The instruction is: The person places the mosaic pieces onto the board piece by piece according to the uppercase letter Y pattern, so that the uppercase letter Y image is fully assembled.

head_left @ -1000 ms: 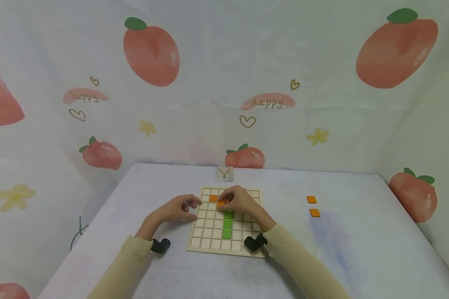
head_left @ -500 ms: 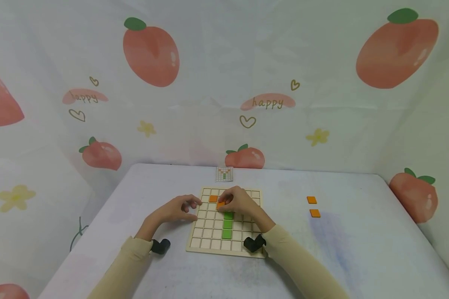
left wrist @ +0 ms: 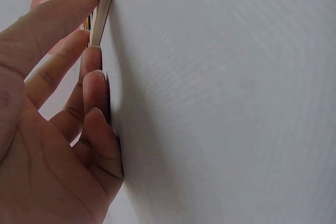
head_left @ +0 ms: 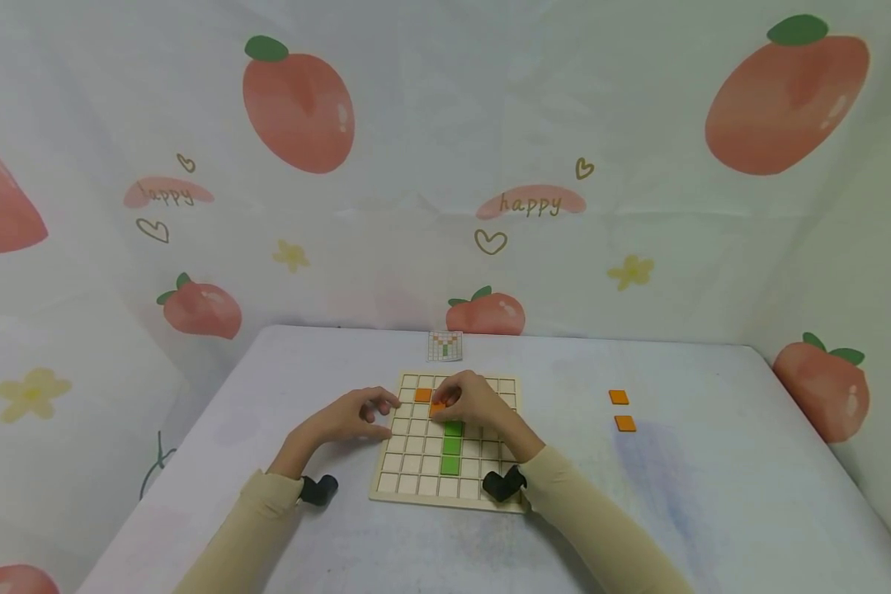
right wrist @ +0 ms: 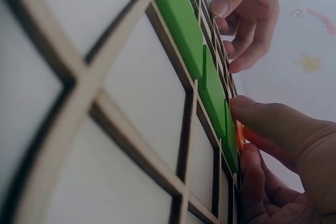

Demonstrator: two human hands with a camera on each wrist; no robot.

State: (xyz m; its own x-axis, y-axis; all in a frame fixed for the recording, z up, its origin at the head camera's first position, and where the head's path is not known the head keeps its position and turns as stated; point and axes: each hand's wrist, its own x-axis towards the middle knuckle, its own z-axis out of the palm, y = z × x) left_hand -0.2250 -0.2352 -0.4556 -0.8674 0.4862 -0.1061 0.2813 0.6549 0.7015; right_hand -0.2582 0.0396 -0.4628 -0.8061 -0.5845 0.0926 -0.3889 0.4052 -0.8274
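A light wooden grid board (head_left: 408,465) lies at mid-table in the head view. My right hand (head_left: 469,400) pinches an orange square tile (head_left: 436,409) between thumb and fingers, right at a cell in the board's upper part. In the right wrist view the orange tile (right wrist: 240,135) shows as a sliver beyond the raised green tiles (right wrist: 178,22). Up and to the left, another orange tile (head_left: 423,395) sits in a cell. A column of three green tiles (head_left: 450,446) runs below the right hand. My left hand (head_left: 352,414), fingers loosely bent, touches the board's left edge with its fingertips and thumb.
Two loose orange tiles (head_left: 619,397) lie on the white table (head_left: 683,487) to the right of the board. Behind the board is a small printed card (head_left: 445,346) with a coloured grid pattern. A peach-patterned cloth (head_left: 386,165) hangs behind the table.
The orange tile in my right fingers has shifted very slightly left, settling flatter towards the board. My left hand stays at the board's edge.
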